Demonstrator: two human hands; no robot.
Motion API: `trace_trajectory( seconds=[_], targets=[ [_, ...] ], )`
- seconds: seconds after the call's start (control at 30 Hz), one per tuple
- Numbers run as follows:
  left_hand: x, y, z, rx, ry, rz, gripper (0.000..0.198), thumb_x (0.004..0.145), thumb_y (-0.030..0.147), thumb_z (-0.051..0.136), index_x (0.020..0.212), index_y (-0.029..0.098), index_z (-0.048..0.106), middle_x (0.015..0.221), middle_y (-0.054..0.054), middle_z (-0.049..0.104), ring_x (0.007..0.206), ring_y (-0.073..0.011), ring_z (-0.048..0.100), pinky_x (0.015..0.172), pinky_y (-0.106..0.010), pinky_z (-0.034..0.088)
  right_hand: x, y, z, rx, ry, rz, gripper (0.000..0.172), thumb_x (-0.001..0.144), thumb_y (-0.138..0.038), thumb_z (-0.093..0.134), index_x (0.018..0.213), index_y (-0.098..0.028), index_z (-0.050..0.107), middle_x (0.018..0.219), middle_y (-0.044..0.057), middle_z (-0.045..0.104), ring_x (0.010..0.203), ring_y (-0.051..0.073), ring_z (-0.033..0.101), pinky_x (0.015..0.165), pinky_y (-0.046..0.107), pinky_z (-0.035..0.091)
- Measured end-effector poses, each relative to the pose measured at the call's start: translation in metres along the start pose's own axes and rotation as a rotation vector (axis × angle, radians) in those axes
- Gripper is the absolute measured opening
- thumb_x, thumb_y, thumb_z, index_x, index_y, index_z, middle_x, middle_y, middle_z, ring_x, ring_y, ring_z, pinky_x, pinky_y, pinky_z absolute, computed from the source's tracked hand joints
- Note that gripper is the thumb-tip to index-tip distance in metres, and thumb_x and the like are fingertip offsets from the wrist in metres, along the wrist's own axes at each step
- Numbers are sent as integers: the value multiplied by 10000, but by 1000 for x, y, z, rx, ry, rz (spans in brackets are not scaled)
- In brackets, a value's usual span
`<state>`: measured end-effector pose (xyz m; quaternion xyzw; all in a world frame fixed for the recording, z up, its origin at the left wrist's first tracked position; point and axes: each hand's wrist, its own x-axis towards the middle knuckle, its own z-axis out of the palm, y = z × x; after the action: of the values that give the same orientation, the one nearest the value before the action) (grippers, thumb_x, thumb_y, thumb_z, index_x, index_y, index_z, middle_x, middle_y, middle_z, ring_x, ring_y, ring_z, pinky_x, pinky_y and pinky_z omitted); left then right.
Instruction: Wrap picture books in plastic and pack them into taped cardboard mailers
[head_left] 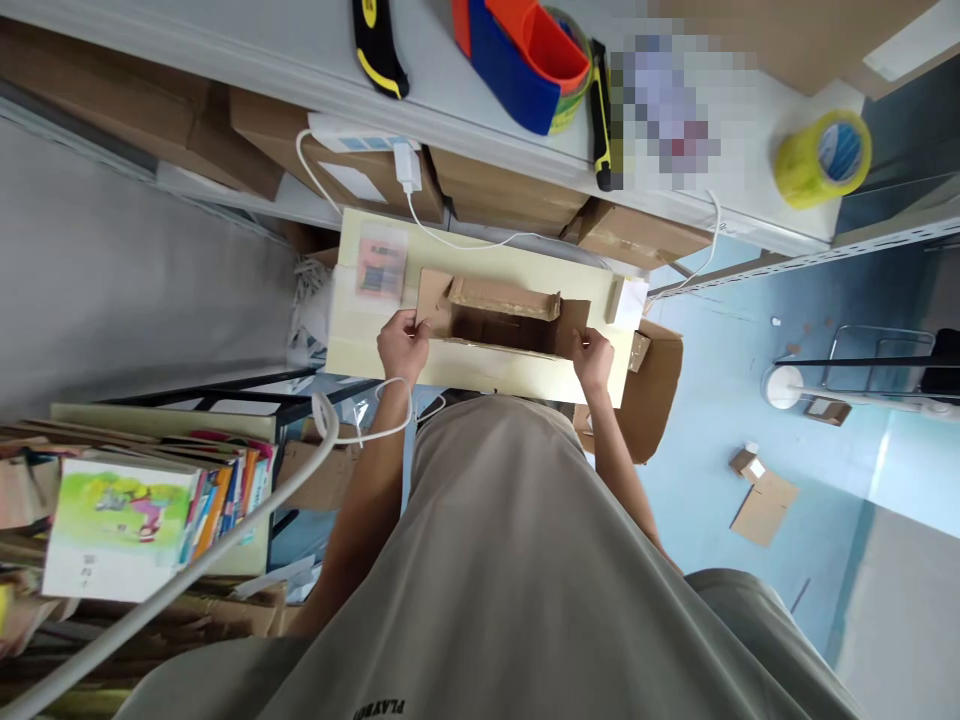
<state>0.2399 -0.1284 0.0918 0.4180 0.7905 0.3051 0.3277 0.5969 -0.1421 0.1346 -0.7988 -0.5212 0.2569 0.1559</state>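
Note:
A brown cardboard box (504, 300) stands on a pale yellow table (360, 345) with its top flaps up and its dark inside showing. My left hand (403, 348) is closed on the box's left end flap, thumb and fingers pinching the cardboard. At the opposite end, my right hand (593, 360) pinches the right end flap in the same way. The back long flap is raised and has a torn-looking edge with tape on it. To the left of the box lies a flat pinkish printed packet (381, 265). A small white box (627, 300) sits at the table's right end.
On the shelf (300, 75) above are a utility knife (379, 50), an orange and blue tape dispenser (525, 60) and a yellow tape roll (823, 158). A white cable (465, 245) crosses the table's back. Books (217, 500) are stacked left; an open carton (660, 390) stands right.

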Motion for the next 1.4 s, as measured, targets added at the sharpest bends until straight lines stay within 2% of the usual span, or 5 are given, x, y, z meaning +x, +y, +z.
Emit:
trace_trajectory(
  seconds=[0.43,0.67,0.9,1.13,1.4],
  targets=[
    [-2,14,-19,-139,49,157,358,1068,417,694,1363,214,709,1388,-154,777,1259,-283,767,1056,-406,643,-20,-29,-2,83,214,-199,385,1137,-431,574,1401,-220,759,1492,204,769,1424,345,728,1245,565,598],
    [-30,50,-17,92,-350,540,320,1132,282,562,1351,245,793,1428,-138,793,1425,-328,707,1321,-515,533,-2,-78,30,-130,-450,-278,324,1071,-183,671,1312,-244,878,1292,150,885,1261,401,839,1187,569,638],
    [-34,6,-5,255,-521,656,172,931,146,811,1099,185,822,1687,-222,611,1812,-486,250,1479,-700,304,19,-91,31,-113,-362,-338,844,957,-189,771,1767,-295,557,1954,115,306,1239,359,846,1173,590,685],
    [-30,-11,4,246,-572,650,166,997,92,711,878,201,749,1610,-192,666,1794,-475,315,1413,-695,407,55,-108,45,-332,-326,-257,767,986,-102,681,1742,-174,569,1912,199,364,1431,472,762,1266,779,555],
    [75,-19,-22,28,-97,209,264,1064,144,631,1316,167,705,1503,-216,693,1545,-352,599,1375,-538,425,4,-107,29,-162,-212,-257,611,1031,-248,651,1640,-244,694,1844,120,522,1211,375,851,1178,656,666]
  ],
)
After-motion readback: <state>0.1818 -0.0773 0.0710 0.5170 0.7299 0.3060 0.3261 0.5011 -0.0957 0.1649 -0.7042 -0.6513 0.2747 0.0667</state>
